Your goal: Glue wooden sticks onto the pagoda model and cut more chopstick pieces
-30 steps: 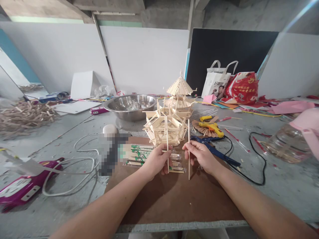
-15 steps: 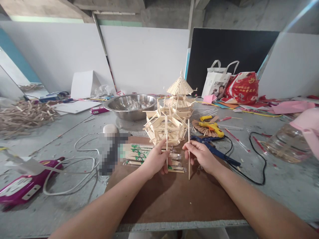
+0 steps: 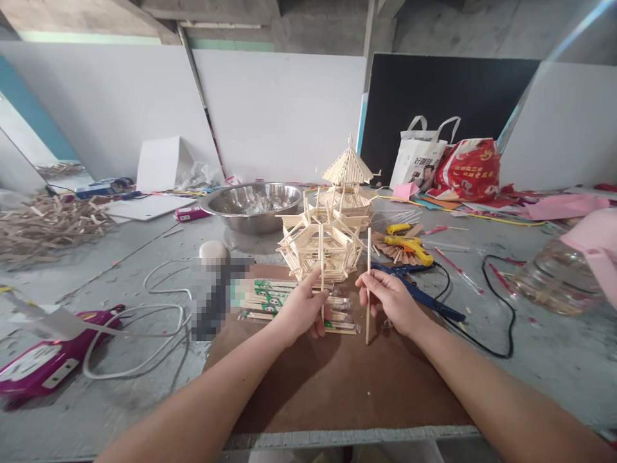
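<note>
My left hand [image 3: 307, 305] is closed round a wooden chopstick [image 3: 322, 254], which stands nearly upright between thumb and fingers. In my right hand [image 3: 385, 297] another chopstick [image 3: 369, 247] is pinched, also upright and a little apart from the first. Just beyond both hands stands a pagoda-like model [image 3: 322, 247] built of thin wooden sticks, its lower tier partly behind the left chopstick. Several wrapped packs of chopsticks [image 3: 270, 297] with green panda print lie under and left of my left hand, on a brown board [image 3: 347, 392].
To the right lie a yellow glue gun [image 3: 409, 247], a blue tool [image 3: 429, 299] and a black cable. A steel bowl [image 3: 250, 209] stands behind, left of the model. At left are a purple power strip [image 3: 53, 354] and white cord; at right, a large clear bottle [image 3: 554, 276].
The chopstick in my right hand has shifted slightly to the right and up, its tilt changing a little. My left hand and its chopstick look almost unmoved.
</note>
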`<state>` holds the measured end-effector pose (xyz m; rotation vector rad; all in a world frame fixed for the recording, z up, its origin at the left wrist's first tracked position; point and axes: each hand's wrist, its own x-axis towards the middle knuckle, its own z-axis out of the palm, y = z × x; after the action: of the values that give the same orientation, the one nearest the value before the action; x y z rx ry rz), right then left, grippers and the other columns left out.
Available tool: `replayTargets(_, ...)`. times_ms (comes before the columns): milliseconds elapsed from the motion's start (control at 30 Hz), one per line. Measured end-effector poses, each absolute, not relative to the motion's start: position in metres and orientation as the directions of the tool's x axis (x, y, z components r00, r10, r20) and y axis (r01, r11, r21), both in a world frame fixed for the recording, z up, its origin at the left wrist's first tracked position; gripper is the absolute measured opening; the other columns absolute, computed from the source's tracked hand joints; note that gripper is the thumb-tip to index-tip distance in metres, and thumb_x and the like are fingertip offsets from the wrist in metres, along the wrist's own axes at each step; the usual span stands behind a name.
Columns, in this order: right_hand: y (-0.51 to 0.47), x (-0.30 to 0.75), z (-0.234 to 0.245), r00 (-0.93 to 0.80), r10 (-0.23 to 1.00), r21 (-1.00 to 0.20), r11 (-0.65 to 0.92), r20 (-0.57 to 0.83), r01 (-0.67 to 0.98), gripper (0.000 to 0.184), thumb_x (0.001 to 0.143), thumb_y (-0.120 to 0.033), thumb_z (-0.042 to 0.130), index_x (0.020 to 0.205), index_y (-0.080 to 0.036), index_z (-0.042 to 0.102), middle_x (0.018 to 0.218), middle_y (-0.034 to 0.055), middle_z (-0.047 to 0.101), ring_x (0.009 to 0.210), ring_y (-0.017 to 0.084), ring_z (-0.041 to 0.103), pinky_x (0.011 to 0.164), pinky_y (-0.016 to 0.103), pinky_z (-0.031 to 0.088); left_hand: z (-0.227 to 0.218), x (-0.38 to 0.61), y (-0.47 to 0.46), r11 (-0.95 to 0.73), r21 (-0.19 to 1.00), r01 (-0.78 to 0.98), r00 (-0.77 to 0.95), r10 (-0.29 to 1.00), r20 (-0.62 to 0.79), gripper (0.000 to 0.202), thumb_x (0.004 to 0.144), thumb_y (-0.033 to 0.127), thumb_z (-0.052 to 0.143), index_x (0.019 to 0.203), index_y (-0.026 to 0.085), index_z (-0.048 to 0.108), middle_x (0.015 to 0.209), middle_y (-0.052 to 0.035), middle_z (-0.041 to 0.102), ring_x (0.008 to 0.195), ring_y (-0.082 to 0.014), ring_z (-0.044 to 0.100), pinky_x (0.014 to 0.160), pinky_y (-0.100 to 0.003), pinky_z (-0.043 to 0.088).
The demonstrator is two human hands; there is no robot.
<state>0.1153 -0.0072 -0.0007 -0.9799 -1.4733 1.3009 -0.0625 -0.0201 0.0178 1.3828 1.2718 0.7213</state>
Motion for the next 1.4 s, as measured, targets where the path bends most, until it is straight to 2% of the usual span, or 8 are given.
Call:
replayTargets(200,-0.010,0.116,0.001,-0.249,0.950,-0.963,0.229,0.190,0.139,0.029,0.079,-0.043,0.038,0.075,-0.017,0.050,0.050,-0.0047,0.047,0.040,0.007,0.039,0.040,0.019,0.032,0.016,-0.063,-0.019,0.133,0.941,0.312,0.250,0.944,-0.216,0.059,0.081,0.023,0.036,0.131,0.028,0.005,0.053,0.0028,0.054,0.033,-0.0110,0.050,0.029,-0.019,0.039)
replayTargets(400,-0.014,0.117,0.001,-0.287,0.881,-0.777,0.469,0.377,0.419,0.032,0.081,-0.040,0.035,0.060,-0.018,0.046,0.049,-0.0034,0.045,0.051,0.009,0.046,0.053,0.021,0.035,0.017,-0.062,-0.020,0.127,0.941,0.315,0.239,0.949,-0.208,0.059,0.080,0.023,0.036,0.130,0.030,0.006,0.053,0.0032,0.054,0.033,-0.0118,0.051,0.029,-0.019,0.038)
replayTargets(567,-0.013,0.118,0.003,-0.327,0.866,-0.673,0.500,0.378,0.545,0.030,0.082,-0.039,0.034,0.074,-0.018,0.054,0.057,-0.0022,0.052,0.053,0.010,0.048,0.053,0.020,0.034,0.017,-0.062,-0.020,0.123,0.936,0.329,0.247,0.946,-0.211,0.061,0.081,0.023,0.036,0.130,0.030,0.000,0.052,0.0050,0.053,0.033,-0.0099,0.050,0.029,-0.016,0.038)
replayTargets(700,-0.012,0.119,0.002,-0.375,0.860,-0.637,0.510,0.347,0.578,0.031,0.082,-0.038,0.034,0.078,-0.018,0.057,0.066,-0.0001,0.059,0.061,0.012,0.052,0.058,0.021,0.036,0.013,-0.063,-0.019,0.096,0.937,0.335,0.259,0.947,-0.190,0.063,0.081,0.024,0.036,0.131,0.028,-0.002,0.053,0.0046,0.055,0.032,-0.0093,0.049,0.029,-0.016,0.037)
replayTargets(900,-0.011,0.118,0.001,-0.417,0.841,-0.619,0.538,0.346,0.572,0.027,0.081,-0.035,0.036,0.079,-0.018,0.058,0.072,0.0007,0.062,0.065,0.012,0.054,0.060,0.021,0.036,0.007,-0.063,-0.018,0.082,0.935,0.345,0.243,0.955,-0.173,0.062,0.081,0.025,0.035,0.131,0.027,-0.001,0.054,0.0040,0.056,0.032,-0.0104,0.050,0.028,-0.018,0.037)
replayTargets(1133,-0.011,0.118,0.001,-0.408,0.860,-0.620,0.507,0.308,0.599,0.027,0.081,-0.036,0.036,0.079,-0.019,0.058,0.068,0.0001,0.061,0.061,0.012,0.053,0.058,0.021,0.036,0.011,-0.064,-0.019,0.097,0.933,0.346,0.239,0.953,-0.187,0.061,0.081,0.026,0.035,0.131,0.026,0.000,0.054,0.0038,0.056,0.033,-0.0107,0.050,0.029,-0.018,0.038)
replayTargets(1233,-0.011,0.118,0.001,-0.397,0.869,-0.629,0.489,0.295,0.604,0.027,0.081,-0.036,0.036,0.084,-0.019,0.057,0.068,0.0004,0.061,0.061,0.013,0.054,0.058,0.021,0.037,0.012,-0.063,-0.020,0.090,0.931,0.353,0.234,0.955,-0.181,0.063,0.081,0.025,0.036,0.131,0.027,-0.002,0.054,0.0043,0.055,0.033,-0.0109,0.050,0.029,-0.018,0.038)
replayTargets(1400,-0.010,0.119,0.000,-0.379,0.879,-0.635,0.473,0.290,0.611,0.029,0.080,-0.035,0.036,0.095,-0.020,0.056,0.080,0.0026,0.064,0.070,0.015,0.057,0.064,0.023,0.039,0.013,-0.063,-0.020,0.074,0.931,0.358,0.244,0.955,-0.169,0.064,0.081,0.024,0.035,0.130,0.032,-0.005,0.053,0.0057,0.054,0.033,-0.0104,0.050,0.029,-0.018,0.038)
